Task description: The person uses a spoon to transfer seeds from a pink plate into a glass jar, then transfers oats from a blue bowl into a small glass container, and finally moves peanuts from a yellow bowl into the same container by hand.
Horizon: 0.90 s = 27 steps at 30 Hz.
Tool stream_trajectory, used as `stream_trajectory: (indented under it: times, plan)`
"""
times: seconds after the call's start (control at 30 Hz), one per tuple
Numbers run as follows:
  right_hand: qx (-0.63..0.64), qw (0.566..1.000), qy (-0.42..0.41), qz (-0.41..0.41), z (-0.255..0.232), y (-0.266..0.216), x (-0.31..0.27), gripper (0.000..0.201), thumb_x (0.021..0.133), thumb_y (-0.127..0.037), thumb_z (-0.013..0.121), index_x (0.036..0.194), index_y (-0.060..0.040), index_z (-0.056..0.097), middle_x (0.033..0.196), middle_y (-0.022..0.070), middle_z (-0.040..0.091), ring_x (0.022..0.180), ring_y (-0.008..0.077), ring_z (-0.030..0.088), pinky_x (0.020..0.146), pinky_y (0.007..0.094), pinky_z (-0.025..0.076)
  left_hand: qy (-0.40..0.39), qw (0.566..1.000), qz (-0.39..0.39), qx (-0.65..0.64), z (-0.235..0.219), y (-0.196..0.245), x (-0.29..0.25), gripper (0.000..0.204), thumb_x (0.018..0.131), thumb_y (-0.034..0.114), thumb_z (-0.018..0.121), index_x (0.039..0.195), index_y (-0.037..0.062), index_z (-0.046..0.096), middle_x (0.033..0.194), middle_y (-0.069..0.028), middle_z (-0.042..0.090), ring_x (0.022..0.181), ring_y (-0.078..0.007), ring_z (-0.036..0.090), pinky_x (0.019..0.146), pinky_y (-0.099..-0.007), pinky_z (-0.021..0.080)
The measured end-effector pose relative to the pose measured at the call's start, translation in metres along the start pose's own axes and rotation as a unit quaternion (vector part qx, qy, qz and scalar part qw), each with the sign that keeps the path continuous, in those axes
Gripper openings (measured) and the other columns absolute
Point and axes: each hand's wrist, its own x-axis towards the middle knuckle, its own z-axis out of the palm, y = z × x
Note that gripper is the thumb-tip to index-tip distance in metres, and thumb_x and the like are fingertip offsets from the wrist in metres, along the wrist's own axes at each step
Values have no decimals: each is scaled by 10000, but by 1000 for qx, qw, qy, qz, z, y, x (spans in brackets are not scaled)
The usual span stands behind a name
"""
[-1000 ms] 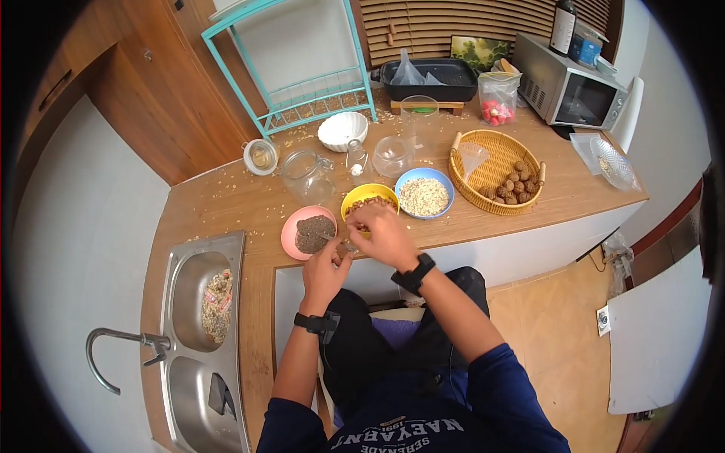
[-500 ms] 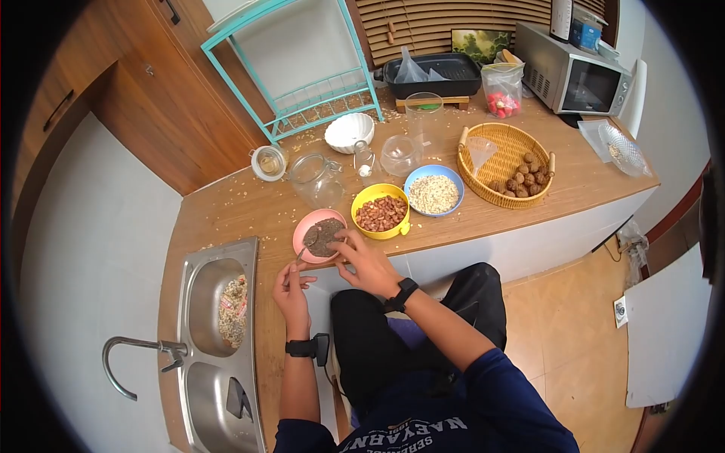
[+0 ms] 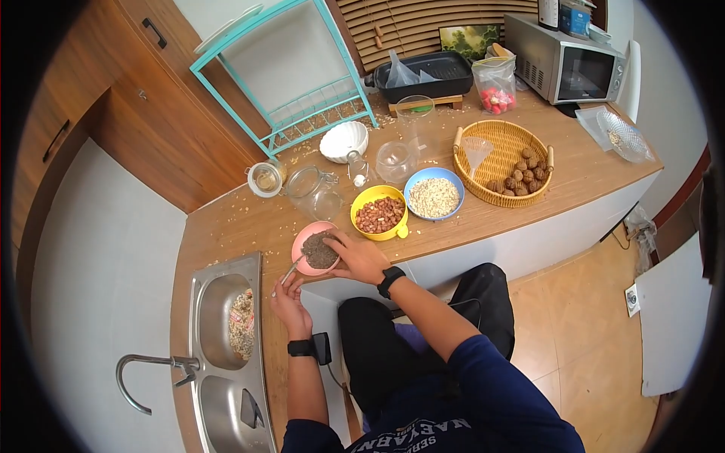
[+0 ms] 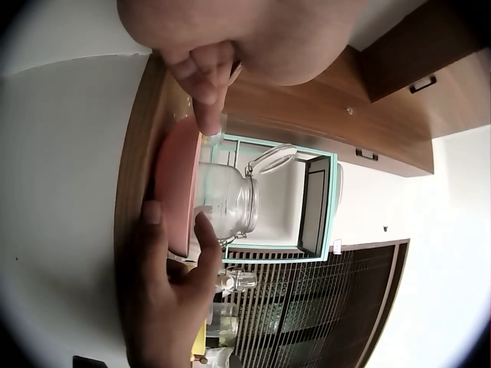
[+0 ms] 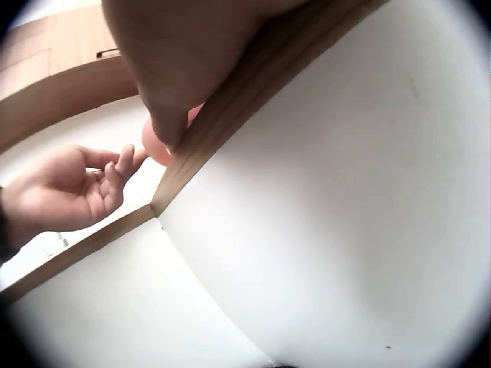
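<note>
A pink bowl (image 3: 300, 266) of dark seeds (image 3: 320, 251) stands at the counter's front edge. My left hand (image 3: 291, 308) pinches a metal spoon (image 3: 291, 272) by its handle, the other end over the bowl's left side. On the bowl's right side my right hand (image 3: 362, 261) grips the rim, fingers over the seeds. In the left wrist view, thumb and fingers of the right hand (image 4: 169, 303) are around the pink bowl (image 4: 176, 184). The right wrist view shows the left hand (image 5: 73, 192) with curled fingers beside the bowl (image 5: 153, 146).
A yellow bowl (image 3: 403, 222) of reddish-brown nuts and a blue bowl (image 3: 458, 189) of oats stand to the right, near a basket (image 3: 498, 151) with walnuts. Behind are a glass jar (image 3: 313, 198), a small bottle (image 3: 356, 167) and a white bowl (image 3: 343, 142). A sink (image 3: 215, 332) lies left.
Both hands have left the area by the yellow bowl. My right hand has moved left onto the pink bowl's rim; my left hand is lower, with the spoon at the bowl's left side.
</note>
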Motion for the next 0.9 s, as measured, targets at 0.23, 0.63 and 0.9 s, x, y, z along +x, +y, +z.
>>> stream_trajectory:
  times: [0.23, 0.63, 0.9]
  plan:
    - [-22, 1000, -11, 2, 11, 6, -4, 647, 871, -442, 773, 1368, -68, 593, 1477, 142, 537, 1203, 357, 620, 995, 465, 518, 31, 999, 19, -34, -2, 12, 6, 321, 1112, 258, 499, 1235, -29, 576, 1164, -200, 728, 1043, -233, 722, 875, -295, 531]
    - [-24, 999, -1, 22, 14, 5, -4, 660, 861, -487, 761, 1323, -28, 655, 1372, 135, 601, 1160, 341, 617, 1024, 447, 497, -5, 998, -33, -43, 6, 40, 21, 317, 1106, 206, 495, 1252, -64, 575, 1236, -200, 709, 1075, -226, 694, 809, -265, 539]
    - [-7, 999, -16, 34, 15, 5, -3, 662, 849, -485, 762, 1330, -41, 659, 1382, 134, 597, 1158, 345, 620, 1036, 450, 497, -52, 997, 47, -22, 45, 92, 77, 326, 1110, 200, 466, 1263, -69, 568, 1253, -217, 703, 1154, -243, 693, 827, -265, 548]
